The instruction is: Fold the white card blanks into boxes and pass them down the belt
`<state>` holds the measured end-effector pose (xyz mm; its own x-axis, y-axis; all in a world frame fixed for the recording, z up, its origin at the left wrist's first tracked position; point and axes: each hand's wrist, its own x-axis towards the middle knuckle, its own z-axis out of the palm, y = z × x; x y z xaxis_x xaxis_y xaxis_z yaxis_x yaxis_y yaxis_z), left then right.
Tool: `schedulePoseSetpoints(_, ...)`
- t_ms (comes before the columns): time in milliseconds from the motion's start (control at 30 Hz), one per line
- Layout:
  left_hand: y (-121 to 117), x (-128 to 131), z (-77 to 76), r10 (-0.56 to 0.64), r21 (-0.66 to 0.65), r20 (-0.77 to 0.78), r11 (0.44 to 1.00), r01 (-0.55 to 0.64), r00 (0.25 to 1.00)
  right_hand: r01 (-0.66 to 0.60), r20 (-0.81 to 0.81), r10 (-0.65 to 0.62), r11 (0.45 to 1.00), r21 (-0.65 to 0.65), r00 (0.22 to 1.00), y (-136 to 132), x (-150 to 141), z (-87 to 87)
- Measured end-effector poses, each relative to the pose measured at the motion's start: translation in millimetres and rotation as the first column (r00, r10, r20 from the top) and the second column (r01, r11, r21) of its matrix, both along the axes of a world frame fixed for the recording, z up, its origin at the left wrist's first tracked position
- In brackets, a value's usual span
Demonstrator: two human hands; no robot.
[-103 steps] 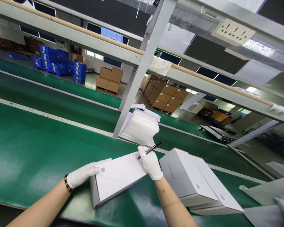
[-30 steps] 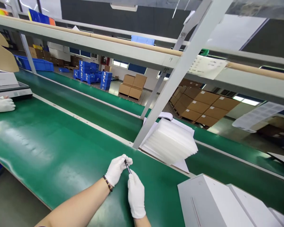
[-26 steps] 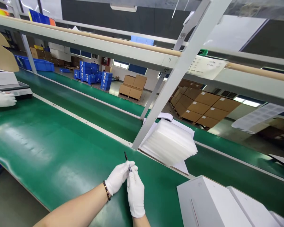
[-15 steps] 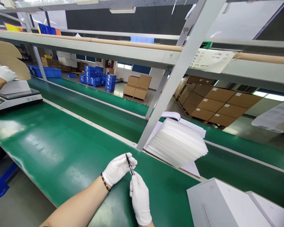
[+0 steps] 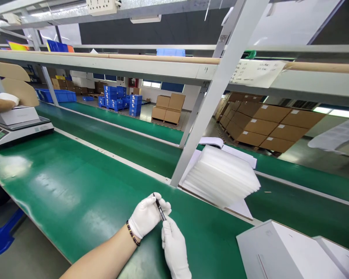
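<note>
Green worktop (image 5: 75,217) stretches from beneath the hands leftward to a scale (image 5: 26,133), bounded by its near edge (image 5: 42,231) and, behind, a white strip (image 5: 113,155). Just beyond the hands, a slanting grey post (image 5: 208,100) meets that strip beside a stack of white sheets (image 5: 221,174); to the right, white boxes (image 5: 261,248) limit the room on that side. Above the worktop, between both gloved hands, is a black pen (image 5: 160,210), its lettering too small to read. Half-curled, the left hand (image 5: 148,216) has the pen against its fingers; whether it grips cannot be told. Fingers pinched together, the right hand (image 5: 176,248) holds the pen's lower end. Handwriting on a taped paper (image 5: 258,73) is mostly illegible; the beam (image 5: 163,69) bears a mark resembling "19".
</note>
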<state>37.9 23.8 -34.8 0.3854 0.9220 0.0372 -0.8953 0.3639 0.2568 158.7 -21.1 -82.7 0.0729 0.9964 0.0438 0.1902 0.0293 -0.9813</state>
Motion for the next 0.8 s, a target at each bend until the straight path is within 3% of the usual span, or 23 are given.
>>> schedulePoseSetpoints(133, 1, 3, -5.1, 0.023, 0.034, -0.020, 0.999, -0.023, 1.000, 0.080, 0.065, -0.091, 0.984, 0.157, 0.994, 3, 3, -10.2)
schedulePoseSetpoints(367, -14, 31, -30.2, -0.048, 0.059, -0.162, 0.997, 0.058, 0.986, 0.103, 0.110, -0.124, 0.979, 0.178, 0.986, 5, 2, -9.2)
schedulePoseSetpoints(633, -7, 10, 3.3, -0.041, 0.061, 0.001, 0.997, 0.040, 0.999, 0.088, 0.042, -0.093, 0.991, 0.105, 0.995, 1, 5, -6.9)
schedulePoseSetpoints(800, -3, 3, 4.8, 0.016, 0.021, -0.021, 1.000, -0.016, 1.000, 0.058, 0.021, -0.060, 0.994, 0.091, 0.998, 0, 3, -7.9)
